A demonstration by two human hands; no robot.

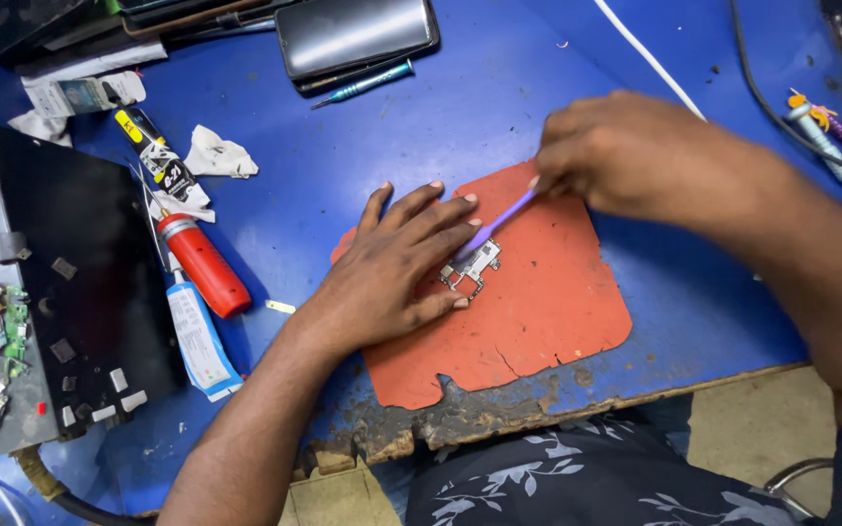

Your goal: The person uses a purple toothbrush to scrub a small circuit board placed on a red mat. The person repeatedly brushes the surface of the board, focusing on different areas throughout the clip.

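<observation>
My left hand point(397, 268) lies flat on an orange-red mat point(548, 312), fingers spread, its fingertips pinning a small silver circuit board point(473, 266). A purple brush point(501, 222) is gripped in my right hand point(616, 156), and the brush's head rests on the top of the board. The mat sits on a blue work table point(421, 127) near its worn front edge.
A red tube-shaped tool point(205, 263), a white tube point(197, 336), crumpled tissue point(218, 156) and a black box point(80, 282) with small parts lie to the left. A dark phone point(355, 34) and a teal screwdriver point(363, 85) are at the back. Cables and screwdrivers point(825, 146) lie at right.
</observation>
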